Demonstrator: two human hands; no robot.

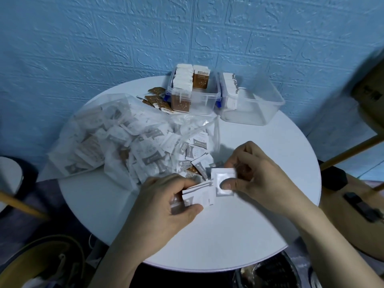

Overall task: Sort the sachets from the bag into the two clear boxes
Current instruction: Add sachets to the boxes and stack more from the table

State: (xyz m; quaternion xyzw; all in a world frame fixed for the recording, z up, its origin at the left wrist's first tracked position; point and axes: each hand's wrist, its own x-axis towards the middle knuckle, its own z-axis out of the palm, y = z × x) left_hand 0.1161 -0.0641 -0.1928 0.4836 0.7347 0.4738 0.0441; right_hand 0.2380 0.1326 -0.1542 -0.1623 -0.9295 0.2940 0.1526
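- Table (239, 235): round, white, set against a blue textured wall (83, 48).
- Bag (108, 138): clear plastic, lying on the left half of the table, its mouth facing the hands; loose sachets (193, 150), white and brown, spill from the opening.
- Left hand (164, 206): fingers curled round a small stack of white sachets (199, 194), thumb pressed on the near edge, held just above the table in front of the bag's mouth.
- Right hand (255, 173): thumb and fingers pinch a single white sachet (223, 181), its face turned upward, touching the top of the stack in the left hand.
- Left clear box (195, 100): at the far edge of the table, holding upright rows of white and brown sachets.
- Right clear box (255, 109): just beside the left one, with a row of white sachets along its left wall.
- Brown sachets (158, 98): a few lying on the table between the bag and the left clear box.
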